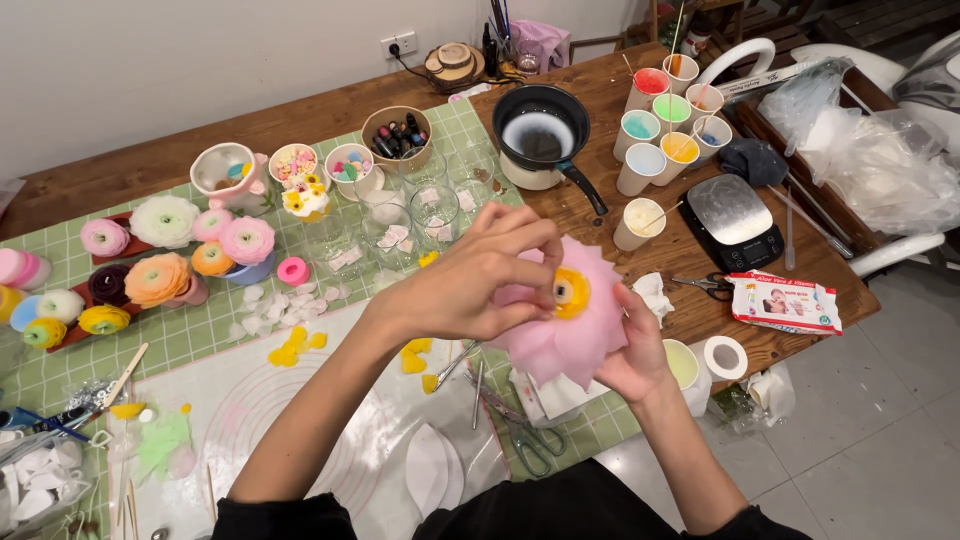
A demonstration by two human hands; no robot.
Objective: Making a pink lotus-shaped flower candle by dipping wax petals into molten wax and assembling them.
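A large pink wax flower (580, 335) with a yellow centre (571, 292) is held above the table's front edge. My right hand (632, 355) cups it from below and behind, fingers under the petals. My left hand (478, 283) reaches across from the left, fingertips pinching at the petals beside the yellow centre. Loose yellow petals (414, 357) lie on the white mat (300, 400) under my left forearm. Scissors (528, 440) and metal tweezers (455, 365) rest on the mat just below the flower.
Finished wax flowers (160, 275) stand at the left. Clear glasses (420, 215), a black pan on a small burner (540, 135), cups of coloured wax (665, 110), a scale (735, 215), a wipes packet (785, 300) and a tape roll (724, 357) fill the back and right.
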